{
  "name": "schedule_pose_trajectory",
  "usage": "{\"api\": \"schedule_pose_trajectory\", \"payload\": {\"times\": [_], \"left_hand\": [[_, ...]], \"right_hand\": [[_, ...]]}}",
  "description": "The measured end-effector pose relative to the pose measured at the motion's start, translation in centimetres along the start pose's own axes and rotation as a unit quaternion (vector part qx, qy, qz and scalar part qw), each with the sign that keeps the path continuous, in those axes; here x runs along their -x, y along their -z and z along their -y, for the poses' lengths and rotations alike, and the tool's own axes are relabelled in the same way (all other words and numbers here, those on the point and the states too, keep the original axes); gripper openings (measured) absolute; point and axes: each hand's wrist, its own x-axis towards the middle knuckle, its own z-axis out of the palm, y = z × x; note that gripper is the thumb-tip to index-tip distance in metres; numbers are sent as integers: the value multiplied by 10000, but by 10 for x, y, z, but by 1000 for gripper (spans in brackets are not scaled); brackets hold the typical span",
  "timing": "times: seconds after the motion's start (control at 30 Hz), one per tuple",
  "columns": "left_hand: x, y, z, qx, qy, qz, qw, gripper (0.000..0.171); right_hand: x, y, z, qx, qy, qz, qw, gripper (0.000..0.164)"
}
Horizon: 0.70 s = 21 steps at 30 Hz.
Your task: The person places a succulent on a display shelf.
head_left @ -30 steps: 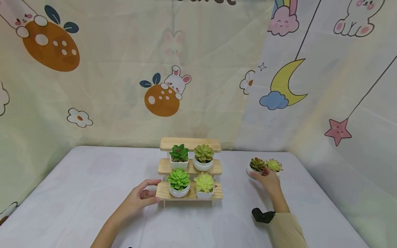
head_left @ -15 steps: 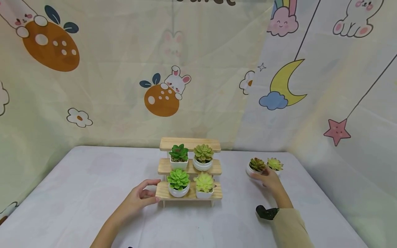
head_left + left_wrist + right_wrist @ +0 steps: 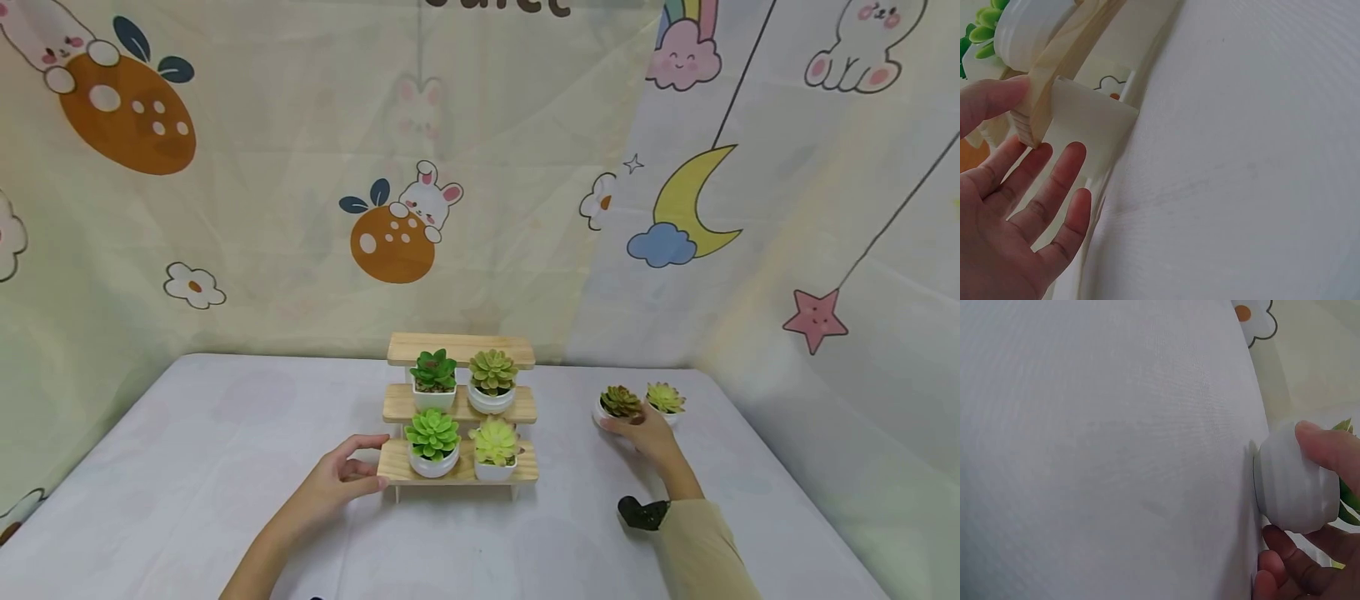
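Note:
A three-tier wooden plant stand [image 3: 461, 350] stands mid-table with potted succulents on its two lower shelves. My left hand [image 3: 347, 475] grips the left end of the bottom shelf. In the left wrist view, the thumb lies on the shelf end [image 3: 1040, 115] and fingertips [image 3: 1041, 150] meet its other side. Off to the right, my right hand [image 3: 651, 437] holds a potted succulent [image 3: 620, 402] with brownish-green leaves. Its ribbed white pot [image 3: 1294, 481] sits between thumb and fingers in the right wrist view, its base close to the tabletop.
A second potted succulent [image 3: 665, 398], pale yellow-green, stands just beyond the right hand. On the stand are a dark green [image 3: 433, 371], an olive [image 3: 492, 372], a bright green [image 3: 432, 435] and a pale succulent [image 3: 496, 442]. A printed cloth [image 3: 487, 250] hangs behind the table.
The right hand and the brownish succulent have shifted slightly left, opening a small gap from the pale succulent, and its rosette tips more to the side. The left hand keeps its place.

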Motion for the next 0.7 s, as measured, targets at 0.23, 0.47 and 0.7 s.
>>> {"api": "schedule_pose_trajectory", "payload": {"times": [0.23,0.47,0.7], "left_hand": [[-1,-1,2,6,7,-19,10000,60],[-2,-1,2,25,32,-7,10000,60],[-2,0,1,-5,54,0,10000,61]], "right_hand": [[-1,-2,1,632,70,-225,9977,97],[5,0,11,748,128,-341,9965,84],[12,6,33,744,442,-468,9951,67]]}}
